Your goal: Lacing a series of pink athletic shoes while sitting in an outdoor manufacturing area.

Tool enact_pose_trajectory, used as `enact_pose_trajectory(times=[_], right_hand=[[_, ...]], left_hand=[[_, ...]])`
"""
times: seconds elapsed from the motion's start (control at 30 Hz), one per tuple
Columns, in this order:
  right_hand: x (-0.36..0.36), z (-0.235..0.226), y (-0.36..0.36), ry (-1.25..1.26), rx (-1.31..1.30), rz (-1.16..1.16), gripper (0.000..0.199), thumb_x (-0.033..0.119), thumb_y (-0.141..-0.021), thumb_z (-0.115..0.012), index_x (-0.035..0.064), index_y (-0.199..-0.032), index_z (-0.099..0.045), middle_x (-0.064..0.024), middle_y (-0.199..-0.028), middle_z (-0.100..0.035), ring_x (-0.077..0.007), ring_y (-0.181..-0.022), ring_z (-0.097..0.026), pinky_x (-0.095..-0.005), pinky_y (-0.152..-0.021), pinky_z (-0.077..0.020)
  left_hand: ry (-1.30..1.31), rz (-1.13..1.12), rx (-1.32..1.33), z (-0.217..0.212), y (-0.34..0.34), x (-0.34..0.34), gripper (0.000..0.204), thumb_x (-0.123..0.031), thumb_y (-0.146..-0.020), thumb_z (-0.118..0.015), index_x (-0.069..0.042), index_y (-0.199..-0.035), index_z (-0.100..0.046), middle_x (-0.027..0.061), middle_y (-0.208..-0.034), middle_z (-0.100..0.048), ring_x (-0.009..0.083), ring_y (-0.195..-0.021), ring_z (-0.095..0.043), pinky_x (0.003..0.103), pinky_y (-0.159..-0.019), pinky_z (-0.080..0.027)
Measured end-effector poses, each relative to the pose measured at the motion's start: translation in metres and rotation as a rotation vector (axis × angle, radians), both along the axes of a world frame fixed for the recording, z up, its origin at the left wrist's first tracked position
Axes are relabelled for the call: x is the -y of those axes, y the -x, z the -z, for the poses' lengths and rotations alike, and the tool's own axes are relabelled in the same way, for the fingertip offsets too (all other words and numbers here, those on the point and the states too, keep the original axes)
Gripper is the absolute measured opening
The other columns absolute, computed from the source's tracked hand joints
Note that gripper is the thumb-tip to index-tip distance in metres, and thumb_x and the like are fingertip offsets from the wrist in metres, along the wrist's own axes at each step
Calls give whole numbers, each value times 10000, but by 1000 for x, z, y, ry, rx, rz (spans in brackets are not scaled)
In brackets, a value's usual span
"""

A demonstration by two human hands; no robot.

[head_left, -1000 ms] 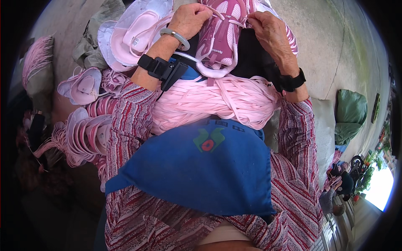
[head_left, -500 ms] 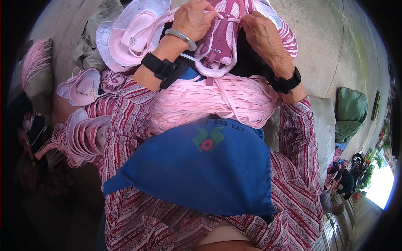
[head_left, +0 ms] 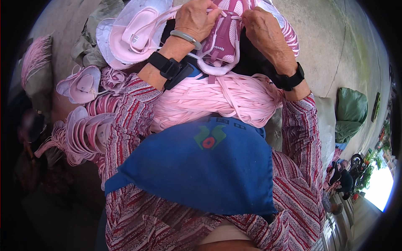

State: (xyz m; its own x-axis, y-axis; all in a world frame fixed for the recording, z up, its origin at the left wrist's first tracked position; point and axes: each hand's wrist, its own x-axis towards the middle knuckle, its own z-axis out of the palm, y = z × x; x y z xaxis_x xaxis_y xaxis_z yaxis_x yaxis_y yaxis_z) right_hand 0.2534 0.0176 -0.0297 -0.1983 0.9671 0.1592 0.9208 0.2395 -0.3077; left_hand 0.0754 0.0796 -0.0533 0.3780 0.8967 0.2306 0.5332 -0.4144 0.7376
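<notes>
Both hands are up top on a pink mesh shoe upper [head_left: 222, 33] — my left hand [head_left: 194, 19] is clamped on its left edge, my right hand [head_left: 261, 27] is pinching the right side with a pale lace [head_left: 184, 10]. It sits just above the pink lace bundle [head_left: 217, 98] in my lap — more pink uppers [head_left: 134, 35] are stacked to the left.

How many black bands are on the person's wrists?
2. One black wrist band sits on the left wrist, below the left hand, beside a pale bangle. The other black band is on the right wrist, below the right hand.
</notes>
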Motion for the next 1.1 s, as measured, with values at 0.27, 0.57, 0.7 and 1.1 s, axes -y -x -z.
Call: enact_pose_trajectory(times=[0.27,0.57,0.7,1.1], right_hand=[[1,5,-6,37,30,62,141,106,-843,-562,-8,-852,-644,-190,-840,-618,-338,-750,-618,-373,-674,-489],[-5,-4,11,85,267,-55,120,89,-738,-536,-21,-754,-582,-199,-764,-580,-322,-648,-597,-400,-560,-490],[-5,-13,13,26,112,-147,140,83,-736,-532,-27,-674,-593,-214,-672,-568,-333,-598,-586,-403,-560,-487],[-9,-7,-3,221,-354,91,198,122,-780,-552,-55,-701,-591,-233,-628,-547,-361,-611,-576,-427,-554,-440]], left_hand=[[-221,160,-2,7,6,19,193,-151,-826,-558,-7,-953,-539,213,-818,-587,387,-784,-574,427,-691,-465],[-115,261,-547,4,0,9,177,-108,-809,-489,16,-907,-569,207,-866,-615,372,-800,-609,418,-716,-505],[-203,268,-386,10,8,15,169,-96,-804,-496,5,-928,-551,201,-865,-599,362,-766,-606,420,-698,-503],[-58,155,-26,-7,7,19,175,-94,-831,-500,4,-976,-506,227,-799,-572,405,-767,-567,458,-681,-453]])
